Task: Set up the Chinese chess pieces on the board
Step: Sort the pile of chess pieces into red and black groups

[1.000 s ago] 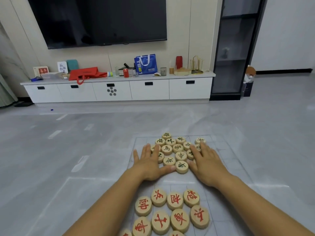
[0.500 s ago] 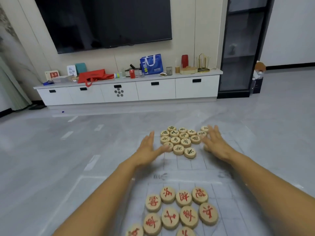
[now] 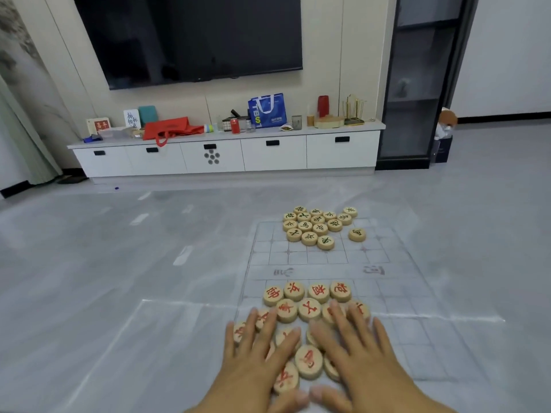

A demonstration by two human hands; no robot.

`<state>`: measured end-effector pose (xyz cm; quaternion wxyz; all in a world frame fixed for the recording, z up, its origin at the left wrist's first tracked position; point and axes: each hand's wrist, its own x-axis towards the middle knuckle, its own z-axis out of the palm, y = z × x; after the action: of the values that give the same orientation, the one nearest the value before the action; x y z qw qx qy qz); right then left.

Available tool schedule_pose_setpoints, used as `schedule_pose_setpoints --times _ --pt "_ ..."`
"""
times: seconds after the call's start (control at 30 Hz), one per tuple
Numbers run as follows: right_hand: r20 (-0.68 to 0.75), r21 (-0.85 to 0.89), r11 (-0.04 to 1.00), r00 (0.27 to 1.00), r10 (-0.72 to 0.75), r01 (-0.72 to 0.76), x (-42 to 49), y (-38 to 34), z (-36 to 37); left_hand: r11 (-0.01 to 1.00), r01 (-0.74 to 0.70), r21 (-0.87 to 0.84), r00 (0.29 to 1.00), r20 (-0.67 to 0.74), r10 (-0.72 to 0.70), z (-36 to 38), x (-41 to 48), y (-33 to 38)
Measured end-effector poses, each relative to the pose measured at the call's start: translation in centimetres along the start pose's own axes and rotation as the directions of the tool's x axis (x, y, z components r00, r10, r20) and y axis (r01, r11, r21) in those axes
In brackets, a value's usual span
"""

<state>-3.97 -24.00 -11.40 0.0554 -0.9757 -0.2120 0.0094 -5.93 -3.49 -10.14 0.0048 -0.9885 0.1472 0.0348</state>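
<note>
A clear plastic chess board [image 3: 396, 296] with a faint grid lies flat on the grey floor. At its far end sits a cluster of round wooden pieces with green characters [image 3: 316, 226]; one green piece [image 3: 357, 234] lies a little apart on the right. Near me is a cluster of red-character pieces [image 3: 307, 299]. My left hand [image 3: 256, 362] and my right hand [image 3: 360, 359] lie flat, fingers spread, on top of the near red pieces, covering several of them. Neither hand grips a piece.
A long white TV cabinet [image 3: 226, 153] with bags and small items stands against the far wall under a dark television [image 3: 190, 37]. A tall dark glass cabinet [image 3: 417, 84] stands at the right. Grey floor surrounds the board.
Both hands pulled back from the far green pieces to the near red cluster and now rest on it. One green piece sits apart on the right. The view tilted up a little.
</note>
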Motion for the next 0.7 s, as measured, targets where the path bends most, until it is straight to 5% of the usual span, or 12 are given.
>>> schedule_pose_setpoints --times 0.07,0.13,0.3,0.53,0.63,0.7 --pt "-0.012 0.022 0.999 0.999 0.039 -0.039 1.6 1.0 -2.0 0.994 -0.072 -0.078 0.996 -0.060 0.068 -1.0 2.4 0.9" --pt "-0.034 0.084 0.996 0.999 0.035 -0.032 3.2 3.1 -2.3 0.980 -0.084 -0.179 0.996 0.025 0.090 -1.6 4.9 1.7" --pt "0.099 0.131 0.988 0.992 0.073 -0.085 7.7 7.2 -3.0 0.986 -0.042 -0.162 0.998 0.036 0.048 -2.0 11.4 2.7" --pt "0.100 0.159 0.974 0.984 0.147 -0.161 11.0 8.9 -3.2 0.983 -0.021 -0.181 0.998 0.050 0.030 -2.3 15.9 2.1" --pt "0.065 0.364 0.915 0.985 0.159 -0.171 10.3 9.3 -4.4 0.920 -0.025 -0.391 1.000 0.002 0.028 -3.0 14.8 1.2" --pt "-0.042 0.539 0.822 0.969 0.245 -0.185 9.5 10.1 -6.0 0.837 0.035 -0.546 0.991 -0.091 -0.101 -4.2 13.3 0.2"
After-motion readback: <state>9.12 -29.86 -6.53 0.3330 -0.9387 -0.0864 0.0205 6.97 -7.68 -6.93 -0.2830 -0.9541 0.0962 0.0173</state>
